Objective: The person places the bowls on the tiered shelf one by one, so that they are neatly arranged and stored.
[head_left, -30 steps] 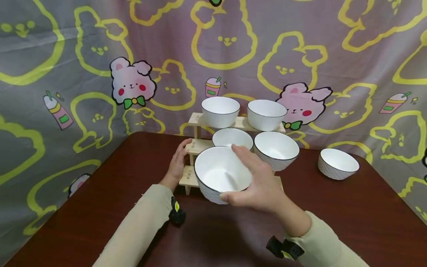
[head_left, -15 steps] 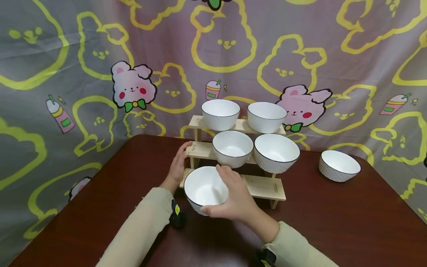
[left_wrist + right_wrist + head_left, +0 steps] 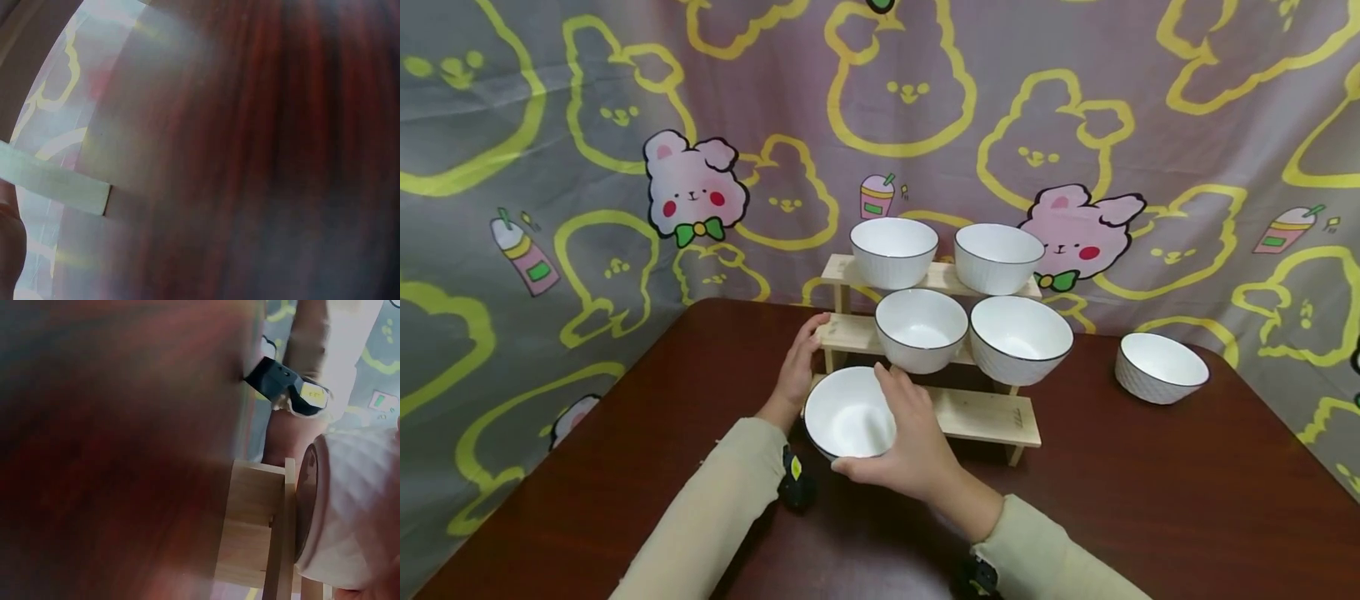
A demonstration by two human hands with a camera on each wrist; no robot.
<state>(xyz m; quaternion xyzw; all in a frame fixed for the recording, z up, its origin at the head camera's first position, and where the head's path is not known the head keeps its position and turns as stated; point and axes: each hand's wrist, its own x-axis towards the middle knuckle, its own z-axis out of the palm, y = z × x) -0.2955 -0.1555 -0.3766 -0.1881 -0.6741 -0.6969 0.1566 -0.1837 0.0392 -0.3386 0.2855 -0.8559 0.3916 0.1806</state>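
Observation:
My right hand [image 3: 917, 446] grips a white bowl [image 3: 848, 412] with a dark rim, thumb on the near side and fingers at the far side. The bowl overlaps the left end of the bottom shelf of a three-step wooden stand [image 3: 988, 415]. In the right wrist view, the base of the held bowl [image 3: 356, 512] is right at the shelf board [image 3: 281, 531]. At the stand's left side, my left hand [image 3: 792, 379] holds the end of the middle shelf. The left wrist view catches only a wooden strip [image 3: 56, 181] and part of that hand [image 3: 9, 250].
Two white bowls stand on the top shelf, left [image 3: 895, 254] and right [image 3: 998, 260]. Another pair, left [image 3: 922, 329] and right [image 3: 1021, 340], sits on the middle shelf. A single bowl [image 3: 1161, 368] rests at the right of the dark red table [image 3: 1150, 483]. A patterned curtain [image 3: 775, 75] hangs behind.
My right hand has carried the bowl left and down from in front of the middle shelf to the bottom shelf's left end. The left hand has stayed at the stand.

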